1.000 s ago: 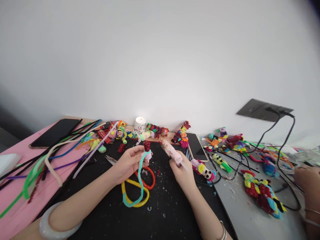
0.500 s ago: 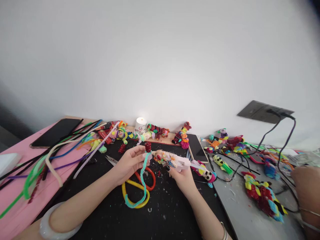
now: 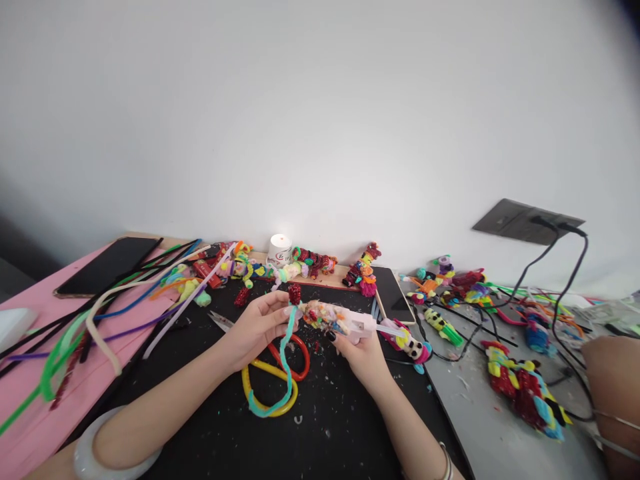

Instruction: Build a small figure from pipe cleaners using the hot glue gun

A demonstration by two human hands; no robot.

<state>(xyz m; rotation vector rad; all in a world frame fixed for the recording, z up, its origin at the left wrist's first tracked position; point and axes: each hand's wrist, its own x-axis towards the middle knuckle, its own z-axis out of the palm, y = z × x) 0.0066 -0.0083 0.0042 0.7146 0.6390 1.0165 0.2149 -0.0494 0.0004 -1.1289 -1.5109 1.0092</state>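
While the tip of the glue gun (image 3: 345, 321) sat against the small piece at the middle of the black mat (image 3: 320, 433), the work looked only partly done. The piece was no more than a red tuft (image 3: 295, 293) on top of a pale wad, and a teal pipe cleaner (image 3: 280, 363) hung from it in a long loose loop, not yet wound or trimmed. By contrast, finished figures (image 3: 363, 270) lay in a row along the wall, full-bodied and many-coloured.

The left hand (image 3: 257, 325) was raised a little off the mat, palm turned inward, pinching the piece just under the tuft between thumb and fingertips. The right hand (image 3: 361, 350) was curled shut around the gun's grip from below and held the gun nearly level, nozzle pointing left. Whether a finger pressed the trigger could not be told. Both forearms reached in from the near edge. Scissors (image 3: 270, 383) lay on the mat under the hanging loop. Another person's hand (image 3: 613, 373) rested well apart at the far right.
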